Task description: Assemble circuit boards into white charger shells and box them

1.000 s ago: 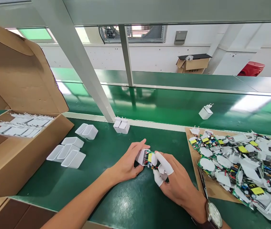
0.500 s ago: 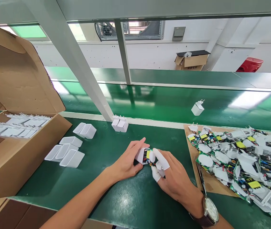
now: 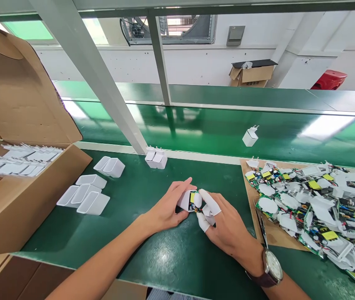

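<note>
Over the green tabletop, my left hand (image 3: 167,208) grips a white charger housing (image 3: 183,201), its open end turned to the right. My right hand (image 3: 224,218), with white covers on some fingertips, holds a charger circuit board (image 3: 192,200) with a yellow-wrapped part and a white piece attached. The board's left end sits in the mouth of the housing; how deep it goes is hidden. To the left lie several empty white housings (image 3: 93,203). Just behind my hands, white plug chargers (image 3: 156,157) stand against the table's back strip.
A cardboard box (image 3: 39,196) with rows of white plug chargers stands at the left. Heaped circuit boards (image 3: 315,208) cover a cardboard sheet at the right, with tweezers (image 3: 262,227) at its near edge. One charger (image 3: 250,136) sits on the green belt beyond. A slanted post (image 3: 102,83) rises at the back.
The view has tilted slightly downward. On the belt, the single charger has shifted a little left. Both hands keep hold of the housing and the board, with little visible movement between them.
</note>
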A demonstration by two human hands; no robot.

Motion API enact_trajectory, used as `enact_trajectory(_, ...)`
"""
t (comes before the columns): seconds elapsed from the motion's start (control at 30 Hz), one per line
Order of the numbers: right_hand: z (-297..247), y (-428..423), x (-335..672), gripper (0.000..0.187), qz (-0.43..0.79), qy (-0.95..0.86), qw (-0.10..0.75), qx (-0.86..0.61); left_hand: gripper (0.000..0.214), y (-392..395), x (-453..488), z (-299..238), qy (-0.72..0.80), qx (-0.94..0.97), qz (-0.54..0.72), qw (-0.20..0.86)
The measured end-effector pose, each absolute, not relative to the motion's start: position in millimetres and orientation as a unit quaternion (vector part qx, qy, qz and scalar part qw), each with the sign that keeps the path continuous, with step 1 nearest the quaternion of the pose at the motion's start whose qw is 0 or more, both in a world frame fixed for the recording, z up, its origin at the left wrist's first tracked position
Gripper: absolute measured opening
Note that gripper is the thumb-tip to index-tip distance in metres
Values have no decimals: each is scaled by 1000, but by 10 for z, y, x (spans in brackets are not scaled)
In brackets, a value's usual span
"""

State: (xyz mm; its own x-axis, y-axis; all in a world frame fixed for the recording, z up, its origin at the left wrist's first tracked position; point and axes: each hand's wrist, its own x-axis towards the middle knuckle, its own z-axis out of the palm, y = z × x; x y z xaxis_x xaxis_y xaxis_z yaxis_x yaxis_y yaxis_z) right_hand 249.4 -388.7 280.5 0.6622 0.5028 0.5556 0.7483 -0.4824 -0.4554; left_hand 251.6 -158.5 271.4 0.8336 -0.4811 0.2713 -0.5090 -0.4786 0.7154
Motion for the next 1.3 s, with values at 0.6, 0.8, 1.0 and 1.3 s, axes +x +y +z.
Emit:
enact_trajectory(0.6,2544,-3802,2709,53,-130,-447,375,-801,74,-1423,2484,2760,-218,775,-100,584)
enact_trajectory(0.8,2643,-3755,2763,47,-176,-467,344,-796,95,-1432,2436,2709,-217,769,-78,596)
enact_trajectory(1.0,2661,-3695,2740,48,-153,-445,388,-793,122,-1414,2446,2680,-239,789,57,563)
enact_trajectory(1.3,2588,-3682,2753,48,-125,-439,325,-829,66,-1417,2471,2660,-201,817,119,527)
